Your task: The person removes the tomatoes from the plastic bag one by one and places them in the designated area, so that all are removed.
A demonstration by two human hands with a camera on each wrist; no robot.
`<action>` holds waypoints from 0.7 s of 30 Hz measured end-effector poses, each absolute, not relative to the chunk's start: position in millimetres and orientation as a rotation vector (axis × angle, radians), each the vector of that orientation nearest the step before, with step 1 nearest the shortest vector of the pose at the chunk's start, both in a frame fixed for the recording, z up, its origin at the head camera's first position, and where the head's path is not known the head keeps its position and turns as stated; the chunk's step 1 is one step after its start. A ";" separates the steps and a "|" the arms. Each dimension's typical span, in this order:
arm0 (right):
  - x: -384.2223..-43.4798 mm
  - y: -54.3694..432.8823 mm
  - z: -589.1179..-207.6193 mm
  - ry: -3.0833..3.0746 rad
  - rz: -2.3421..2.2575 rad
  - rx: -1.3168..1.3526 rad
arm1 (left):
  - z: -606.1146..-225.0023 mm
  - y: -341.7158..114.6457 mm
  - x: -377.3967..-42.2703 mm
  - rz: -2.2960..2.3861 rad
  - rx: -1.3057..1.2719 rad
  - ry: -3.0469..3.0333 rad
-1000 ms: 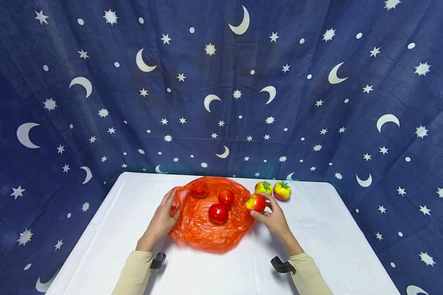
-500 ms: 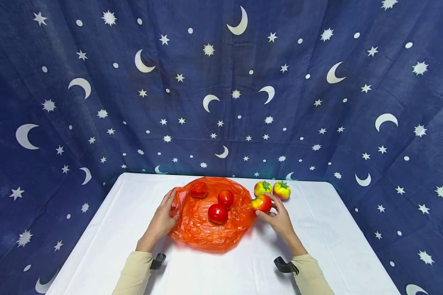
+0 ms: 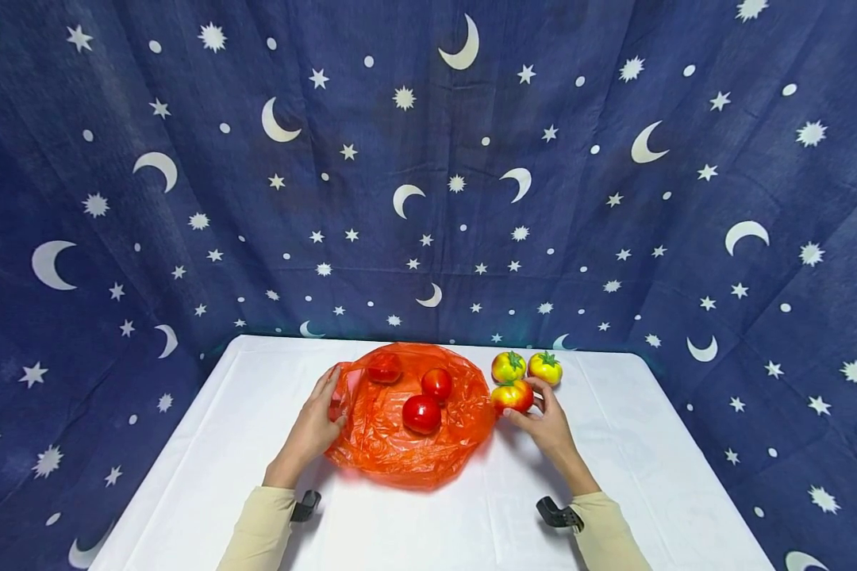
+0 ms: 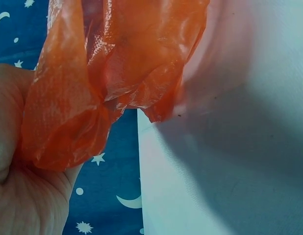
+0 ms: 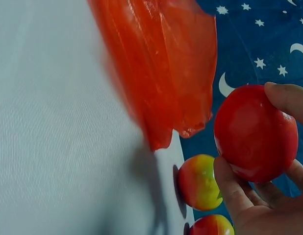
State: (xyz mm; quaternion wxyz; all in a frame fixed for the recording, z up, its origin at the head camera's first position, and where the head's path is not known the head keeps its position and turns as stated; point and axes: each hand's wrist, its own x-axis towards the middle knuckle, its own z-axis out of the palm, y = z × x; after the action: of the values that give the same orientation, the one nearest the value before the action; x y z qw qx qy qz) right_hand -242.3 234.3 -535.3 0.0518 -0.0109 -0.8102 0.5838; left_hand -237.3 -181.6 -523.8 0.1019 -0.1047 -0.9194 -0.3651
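An orange-red plastic bag (image 3: 386,448) lies spread on the table with red tomatoes (image 3: 422,414) on or inside it. My left hand (image 3: 314,428) grips the bag's left edge; in the left wrist view the crumpled film (image 4: 68,107) sits between thumb and fingers. Just off the bag's right edge, my right hand (image 3: 548,428) holds a red-and-yellow tomato (image 3: 512,397) between thumb and fingertips. Its red side (image 5: 254,134) faces the right wrist camera. Behind it stand two yellow-red tomatoes with green leaves, one nearer (image 3: 509,367) and one farther right (image 3: 546,369).
A white cloth covers the table (image 3: 650,452). A dark blue curtain (image 3: 428,159) with moons and stars hangs around the back and sides. Black wrist cameras (image 3: 559,513) sit under both forearms.
My right hand has moved to the right with the tomato, from over the bag's right edge to beside it. The left hand and the bag stay nearly still.
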 end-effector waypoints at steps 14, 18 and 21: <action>-250.0 248.4 -541.2 -2.561 1.592 0.004 | -523.7 -182.2 -237.1 -1.105 -0.292 -2.722; -252.1 249.5 -540.0 -2.573 1.589 0.012 | -523.9 -182.8 -237.0 -1.106 -0.284 -2.731; -254.3 250.1 -540.6 -2.575 1.599 0.022 | -524.9 -183.6 -236.7 -1.090 -0.284 -2.733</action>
State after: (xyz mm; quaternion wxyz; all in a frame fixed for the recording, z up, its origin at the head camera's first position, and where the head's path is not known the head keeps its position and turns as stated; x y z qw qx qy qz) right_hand -254.3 250.1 -540.6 0.0552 0.0072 -0.8482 0.5268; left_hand -236.7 -183.6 -524.9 0.0926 -0.0957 -0.9206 -0.3672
